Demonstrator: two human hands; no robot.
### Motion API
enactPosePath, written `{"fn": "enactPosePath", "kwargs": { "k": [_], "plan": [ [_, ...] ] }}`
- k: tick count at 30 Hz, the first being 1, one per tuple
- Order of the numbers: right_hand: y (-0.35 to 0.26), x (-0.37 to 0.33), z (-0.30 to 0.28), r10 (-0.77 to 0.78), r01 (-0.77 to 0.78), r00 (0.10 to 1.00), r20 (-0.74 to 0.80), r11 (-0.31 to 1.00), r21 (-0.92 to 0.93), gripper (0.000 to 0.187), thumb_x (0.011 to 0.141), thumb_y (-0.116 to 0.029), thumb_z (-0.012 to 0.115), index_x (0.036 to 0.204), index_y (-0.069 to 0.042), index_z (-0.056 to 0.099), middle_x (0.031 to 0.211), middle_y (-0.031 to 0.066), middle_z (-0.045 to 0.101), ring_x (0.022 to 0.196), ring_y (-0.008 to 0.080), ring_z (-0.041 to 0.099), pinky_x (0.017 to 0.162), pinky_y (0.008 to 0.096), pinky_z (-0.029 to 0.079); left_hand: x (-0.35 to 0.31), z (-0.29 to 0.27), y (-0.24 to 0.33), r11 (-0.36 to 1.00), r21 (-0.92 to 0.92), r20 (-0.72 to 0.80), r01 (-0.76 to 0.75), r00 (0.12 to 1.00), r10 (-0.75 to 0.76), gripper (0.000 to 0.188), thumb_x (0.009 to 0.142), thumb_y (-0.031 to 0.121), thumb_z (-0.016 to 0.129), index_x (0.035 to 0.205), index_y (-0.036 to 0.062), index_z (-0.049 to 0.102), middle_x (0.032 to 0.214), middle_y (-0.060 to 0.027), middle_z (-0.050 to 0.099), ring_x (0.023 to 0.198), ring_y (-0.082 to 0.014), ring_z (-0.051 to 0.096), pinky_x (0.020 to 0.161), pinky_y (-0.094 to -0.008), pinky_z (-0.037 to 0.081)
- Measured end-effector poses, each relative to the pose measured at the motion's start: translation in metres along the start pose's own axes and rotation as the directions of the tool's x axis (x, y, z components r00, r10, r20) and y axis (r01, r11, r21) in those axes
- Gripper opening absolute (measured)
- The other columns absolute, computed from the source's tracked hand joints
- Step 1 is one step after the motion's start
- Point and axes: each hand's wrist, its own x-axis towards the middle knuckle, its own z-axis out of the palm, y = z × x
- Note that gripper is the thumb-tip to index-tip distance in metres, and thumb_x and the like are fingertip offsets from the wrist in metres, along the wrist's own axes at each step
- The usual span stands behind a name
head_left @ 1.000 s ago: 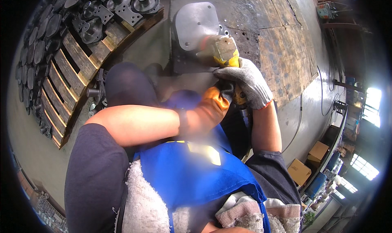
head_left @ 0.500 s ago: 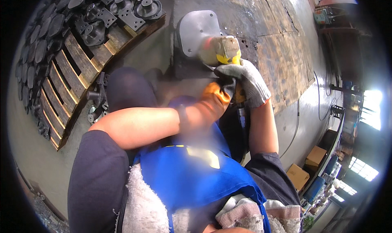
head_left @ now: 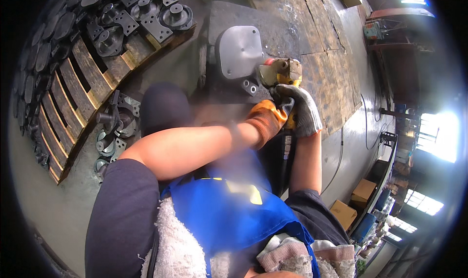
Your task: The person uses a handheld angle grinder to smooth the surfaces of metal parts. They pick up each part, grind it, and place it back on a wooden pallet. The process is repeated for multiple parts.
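Both of my gloved hands are closed around a worn yellow angle grinder (head_left: 289, 72), its disc side turned toward a grey metal plate. My left hand (head_left: 269, 115), in an orange and black glove, grips the handle from the left. My right hand (head_left: 304, 108), in a whitish knitted glove, wraps the body just below the head. A hose with a metal coupling (head_left: 287, 145) runs down from the handle. The rounded grey plate (head_left: 240, 51) has small holes near its corners. By its lower edge sits a small metal piece with two round holes (head_left: 249, 87). The disc appears apart from the plate.
Dark scorched work surface (head_left: 226, 92) lies under the plate, with worn boards (head_left: 331, 78) to its right. On the left, a wooden pallet (head_left: 90, 78) bears stacked dark metal parts. More metal parts (head_left: 108, 141) lie on the floor beside it. Cardboard boxes (head_left: 343, 213) stand at right.
The grinder has shifted right and nearer to me, off the plate's lower right corner. That corner and the two-holed piece now show. Both hands moved along with it, still holding on.
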Motion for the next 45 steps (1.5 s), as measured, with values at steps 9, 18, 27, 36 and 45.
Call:
{"fn": "enactPosePath", "kwargs": {
  "k": [9,18,27,36,45],
  "plan": [
    [-0.046,0.068,0.026,-0.022,0.020,0.974,0.226,1.000,0.010,0.021,0.088,-0.011,0.065,0.103,0.004,0.068,0.092,0.0089,0.071,0.082,0.0163,0.068,0.077,0.0285,0.056,0.024,-0.061,-0.017,0.994,0.107,-0.286,0.016,0.958,0.015,0.027,0.093,0.032,0.055,0.095,0.0058,0.061,0.087,-0.0164,0.069,0.083,-0.0363,0.066,0.075,-0.0440,0.051],
    [-0.081,0.042,0.060,0.221,-0.261,0.934,0.280,0.959,0.114,0.026,0.086,-0.013,0.072,0.106,0.002,0.068,0.089,0.0072,0.071,0.075,0.0140,0.067,0.071,0.0276,0.055,-0.021,-0.075,-0.014,0.989,-0.137,-0.267,-0.054,0.964,0.015,0.053,0.089,0.024,0.062,0.135,-0.0004,0.048,0.110,-0.0225,0.063,0.100,-0.0396,0.061,0.085,-0.0457,0.049],
    [-0.066,-0.004,0.045,0.303,-0.336,0.921,0.243,0.936,0.104,0.029,0.084,-0.012,0.074,0.109,0.001,0.068,0.093,0.0052,0.071,0.079,0.0114,0.066,0.073,0.0259,0.054,-0.051,-0.065,0.014,0.975,0.016,-0.131,-0.223,0.966,0.224,0.032,0.091,0.022,0.056,0.117,0.0044,0.060,0.110,-0.0181,0.063,0.098,-0.0346,0.062,0.084,-0.0431,0.051],
    [-0.044,-0.026,0.027,0.279,-0.296,0.950,0.138,0.948,0.117,0.032,0.082,-0.013,0.075,0.109,0.003,0.068,0.094,0.0054,0.071,0.081,0.0109,0.066,0.075,0.0262,0.054,-0.058,-0.012,0.013,0.889,0.287,-0.185,-0.356,0.890,0.416,0.024,0.088,0.014,0.056,0.107,0.0042,0.067,0.098,-0.0116,0.069,0.088,-0.0306,0.066,0.080,-0.0415,0.051],
    [-0.024,0.001,0.035,-0.164,0.334,0.897,0.411,0.861,-0.384,0.027,0.082,-0.020,0.078,0.100,-0.001,0.071,0.087,0.0020,0.069,0.078,0.0085,0.062,0.073,0.0260,0.051,-0.074,-0.029,-0.007,0.975,0.115,-0.169,-0.188,0.964,0.205,0.021,0.089,0.010,0.054,0.106,0.0059,0.066,0.099,-0.0130,0.069,0.090,-0.0290,0.067,0.078,-0.0381,0.052]
  ]
}}
